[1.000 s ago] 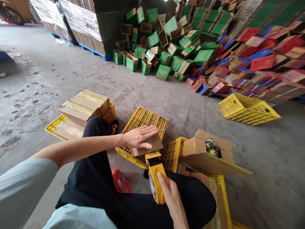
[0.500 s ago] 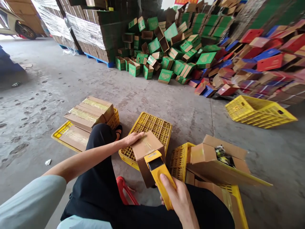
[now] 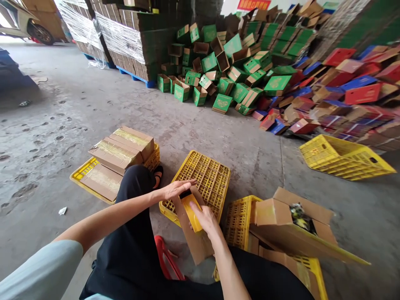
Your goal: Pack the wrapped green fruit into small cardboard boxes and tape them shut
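In the head view, my right hand [image 3: 205, 217] grips a yellow handheld tape dispenser [image 3: 191, 212] with a dark opening at its far end. The dispenser lies against a brown cardboard box [image 3: 197, 246], tilted on the near side of an upturned yellow crate [image 3: 208, 171]. Fingers stretched out flat, my left hand [image 3: 175, 189] rests at the box's top edge, just over the dispenser's far end. Whether its palm touches the dispenser I cannot tell. The tape under the tool is hidden.
Taped cartons [image 3: 117, 152] sit in a yellow crate at left. An open carton [image 3: 293, 227] with dark and yellow-green contents stands on a crate at right. A red stool [image 3: 165, 256] is below me; another yellow crate [image 3: 340, 160] lies farther right. Green boxes [image 3: 223, 102] are heaped behind.
My right hand has brought the tape dispenser up and left against the box. The box has tipped, its long side now facing me. My left hand has shifted over the dispenser's end.
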A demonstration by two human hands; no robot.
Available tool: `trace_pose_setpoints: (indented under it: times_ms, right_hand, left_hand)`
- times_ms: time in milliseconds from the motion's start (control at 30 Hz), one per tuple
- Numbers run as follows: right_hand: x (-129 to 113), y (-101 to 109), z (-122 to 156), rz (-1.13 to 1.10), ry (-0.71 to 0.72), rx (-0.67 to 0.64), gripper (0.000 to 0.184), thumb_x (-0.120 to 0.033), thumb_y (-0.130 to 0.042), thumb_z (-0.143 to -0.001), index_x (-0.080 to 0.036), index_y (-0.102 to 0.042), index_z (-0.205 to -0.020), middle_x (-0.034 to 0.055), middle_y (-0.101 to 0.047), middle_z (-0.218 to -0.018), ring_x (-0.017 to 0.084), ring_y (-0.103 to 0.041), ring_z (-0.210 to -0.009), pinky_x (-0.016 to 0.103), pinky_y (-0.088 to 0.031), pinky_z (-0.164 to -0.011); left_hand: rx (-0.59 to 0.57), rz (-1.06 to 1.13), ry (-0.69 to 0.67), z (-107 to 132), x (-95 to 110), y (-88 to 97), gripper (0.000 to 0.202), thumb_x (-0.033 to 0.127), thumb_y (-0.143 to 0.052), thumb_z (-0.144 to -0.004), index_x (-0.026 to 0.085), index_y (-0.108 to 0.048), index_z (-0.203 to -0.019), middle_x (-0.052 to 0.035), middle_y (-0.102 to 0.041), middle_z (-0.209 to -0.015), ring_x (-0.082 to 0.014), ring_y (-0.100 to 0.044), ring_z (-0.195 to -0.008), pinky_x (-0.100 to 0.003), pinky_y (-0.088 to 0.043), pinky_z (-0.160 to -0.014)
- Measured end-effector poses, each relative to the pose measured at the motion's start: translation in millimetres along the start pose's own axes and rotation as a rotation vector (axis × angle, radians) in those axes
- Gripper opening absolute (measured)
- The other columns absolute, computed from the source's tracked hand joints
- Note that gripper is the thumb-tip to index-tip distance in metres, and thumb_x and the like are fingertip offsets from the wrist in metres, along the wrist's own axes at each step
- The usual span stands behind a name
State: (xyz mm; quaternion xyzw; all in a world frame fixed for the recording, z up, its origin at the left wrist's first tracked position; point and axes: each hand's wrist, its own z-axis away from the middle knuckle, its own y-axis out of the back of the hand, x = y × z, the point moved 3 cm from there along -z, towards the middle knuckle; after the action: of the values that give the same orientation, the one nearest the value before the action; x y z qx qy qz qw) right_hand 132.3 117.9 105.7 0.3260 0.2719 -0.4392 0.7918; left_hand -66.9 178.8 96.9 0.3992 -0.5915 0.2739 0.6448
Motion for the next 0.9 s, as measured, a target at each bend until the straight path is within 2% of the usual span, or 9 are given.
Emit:
trace_pose_setpoints:
  times_ms: [100, 200, 300, 433, 567, 633, 767, 833, 900]
  right_hand:
    - [0, 3, -11, -0.022, -0.031, -0.011, 0.054, -0.069, -0.051, -0.096, -0.018, -0.066, -0.083, 0.0095, -0.071, -0.06, 0.021, -0.069, -0.051, 0.029, -0.057, -0.051]
    - [-1, 7, -13, -0.009, -0.06, 0.004, 0.053, -0.067, -0.051, -0.097, -0.017, -0.065, -0.086, 0.0084, -0.07, -0.058, 0.021, -0.068, -0.049, 0.028, -0.055, -0.049]
    - [-1, 8, -10, -0.012, -0.074, -0.014, 0.055, -0.068, -0.052, -0.096, -0.016, -0.065, -0.086, 0.0081, -0.069, -0.057, 0.02, -0.068, -0.049, 0.028, -0.055, -0.049]
    - [-2, 9, -5, -0.111, -0.036, -0.054, 0.051, -0.068, -0.064, -0.09, -0.017, -0.063, -0.085, 0.0049, -0.068, -0.06, 0.019, -0.068, -0.051, 0.028, -0.056, -0.05]
    - [-1, 11, -6, -0.134, -0.03, -0.077, 0.048, -0.066, -0.064, -0.09, -0.018, -0.065, -0.089, 0.0046, -0.068, -0.06, 0.019, -0.067, -0.051, 0.028, -0.055, -0.049]
    - [0, 12, -7, -0.128, -0.036, -0.091, 0.05, -0.067, -0.062, -0.09, -0.017, -0.066, -0.092, 0.0041, -0.068, -0.058, 0.019, -0.066, -0.05, 0.028, -0.055, -0.049]
    - [4, 15, -10, -0.125, -0.056, -0.1, 0.051, -0.067, -0.061, -0.09, -0.017, -0.065, -0.093, 0.0026, -0.068, -0.056, 0.019, -0.067, -0.05, 0.027, -0.054, -0.05]
    - [6, 15, -13, -0.126, -0.068, -0.107, 0.049, -0.066, -0.061, -0.091, -0.017, -0.064, -0.093, 0.0023, -0.068, -0.056, 0.019, -0.067, -0.05, 0.026, -0.055, -0.05]
    - [6, 14, -16, -0.115, -0.076, -0.119, 0.049, -0.066, -0.06, -0.092, -0.017, -0.063, -0.091, 0.0035, -0.069, -0.055, 0.019, -0.068, -0.049, 0.027, -0.056, -0.05]
  left_hand:
    - [-0.001, -0.001, 0.019, 5, -16, -13.0, 0.077, 0.072, -0.038, -0.102, 0.023, -0.042, -0.162, -0.0079, -0.045, -0.164, -0.0288, -0.041, -0.154, -0.044, -0.031, -0.129]
    - [0.135, -0.003, 0.018, 7, -33, -19.4, 0.084, 0.076, -0.044, -0.098, 0.024, -0.038, -0.164, -0.0076, -0.034, -0.17, -0.0295, -0.027, -0.16, -0.045, -0.021, -0.133]
    - [0.208, 0.126, 0.052, 7, -44, -21.7, 0.083, 0.074, -0.043, -0.1, 0.023, -0.034, -0.165, -0.0117, -0.04, -0.167, -0.0304, -0.033, -0.157, -0.049, -0.026, -0.131]
    - [0.171, 0.201, 0.062, 6, -50, -21.4, 0.086, 0.073, -0.052, -0.097, 0.022, -0.036, -0.164, -0.0141, -0.049, -0.161, -0.0325, -0.044, -0.151, -0.051, -0.032, -0.127]
    - [0.114, 0.137, 0.16, 7, -60, -16.4, 0.086, 0.075, -0.056, -0.093, 0.021, -0.046, -0.16, -0.0121, -0.042, -0.166, -0.0336, -0.037, -0.155, -0.05, -0.025, -0.13]
    - [0.029, 0.108, 0.171, 8, -66, -14.2, 0.095, 0.075, -0.066, -0.087, 0.023, -0.04, -0.162, -0.012, -0.037, -0.169, -0.0346, -0.033, -0.157, -0.051, -0.023, -0.131]
    - [-0.163, 0.052, 0.089, 7, -79, -12.2, 0.136, 0.069, -0.091, -0.062, 0.023, -0.019, -0.169, -0.0166, -0.028, -0.172, -0.0387, -0.029, -0.158, -0.053, -0.021, -0.13]
    - [-0.188, 0.009, 0.039, 6, -86, -11.7, 0.143, 0.065, -0.095, -0.058, 0.024, -0.016, -0.17, -0.0176, -0.026, -0.173, -0.0397, -0.026, -0.159, -0.054, -0.019, -0.131]
    - [-0.171, -0.032, 0.017, 4, -93, -11.2, 0.139, 0.064, -0.095, -0.061, 0.024, -0.018, -0.169, -0.0179, -0.025, -0.173, -0.0405, -0.024, -0.159, -0.054, -0.018, -0.131]
